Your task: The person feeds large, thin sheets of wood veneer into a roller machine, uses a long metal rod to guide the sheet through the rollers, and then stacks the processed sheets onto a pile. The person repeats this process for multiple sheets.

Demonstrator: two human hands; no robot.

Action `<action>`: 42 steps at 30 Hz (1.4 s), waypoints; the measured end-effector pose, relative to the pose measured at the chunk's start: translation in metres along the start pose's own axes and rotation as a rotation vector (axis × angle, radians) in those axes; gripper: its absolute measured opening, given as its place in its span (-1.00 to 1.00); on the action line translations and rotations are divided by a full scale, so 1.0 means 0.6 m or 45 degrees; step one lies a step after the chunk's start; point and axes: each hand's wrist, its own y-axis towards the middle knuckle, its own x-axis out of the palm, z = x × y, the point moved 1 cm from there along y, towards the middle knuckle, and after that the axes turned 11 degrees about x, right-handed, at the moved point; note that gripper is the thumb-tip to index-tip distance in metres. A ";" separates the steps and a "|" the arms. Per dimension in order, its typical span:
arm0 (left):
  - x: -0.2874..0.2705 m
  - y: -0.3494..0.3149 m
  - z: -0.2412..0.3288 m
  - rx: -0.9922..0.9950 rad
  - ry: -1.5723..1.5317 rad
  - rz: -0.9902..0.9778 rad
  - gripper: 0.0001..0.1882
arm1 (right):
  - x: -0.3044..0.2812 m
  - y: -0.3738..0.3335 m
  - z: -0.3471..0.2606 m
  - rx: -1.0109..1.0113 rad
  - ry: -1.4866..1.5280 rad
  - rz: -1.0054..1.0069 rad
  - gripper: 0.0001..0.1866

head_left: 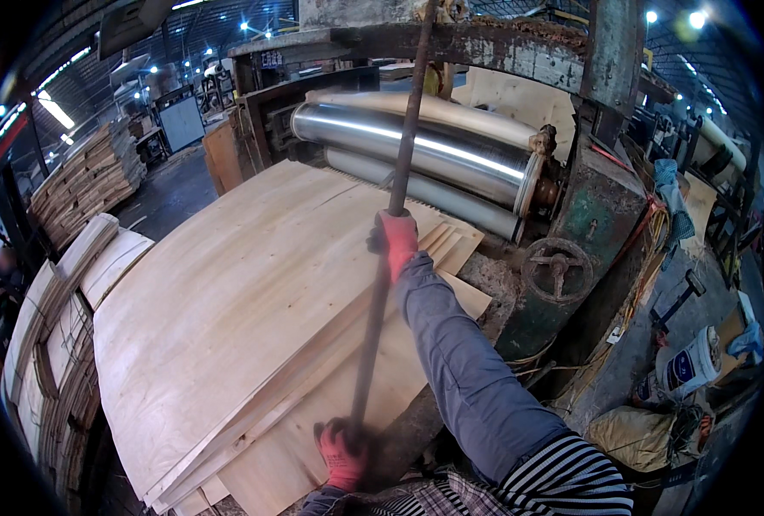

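Note:
My right hand (398,238), in a red glove with dark fingers, is closed around a long dark rod (410,120). The rod runs from the top of the view down to my left hand (341,452), gloved alike and wrapped around its lower end, somewhat blurred. Beneath the rod lies a stack of thin wood veneer sheets (227,267), with uneven edges fanned out on the near right. Beyond the stack, a shiny metal roller (356,138) and a paler, thinner roller (451,202) sit in a machine frame.
A spoked handwheel (558,270) is mounted on the green machine side (595,206). A hammer (680,298), a white bucket (690,365) and a sack (631,437) lie to the right. Bent wood sheets (55,327) and stacked boards (89,172) stand left. A person (5,275) is at the far left.

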 end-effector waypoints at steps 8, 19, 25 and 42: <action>-0.002 0.003 0.003 0.000 -0.005 0.012 -0.57 | 0.001 0.001 -0.001 -0.013 -0.025 0.017 -0.88; 0.006 -0.003 -0.003 -0.024 -0.006 0.005 -0.56 | 0.002 -0.007 -0.006 0.010 -0.018 0.014 -0.87; 0.002 -0.001 -0.001 -0.025 -0.014 -0.014 -0.56 | 0.004 -0.008 -0.005 -0.011 -0.013 0.009 -0.85; 0.000 0.003 0.004 -0.014 -0.017 -0.007 -0.57 | -0.002 -0.001 -0.006 0.022 -0.086 0.038 -0.88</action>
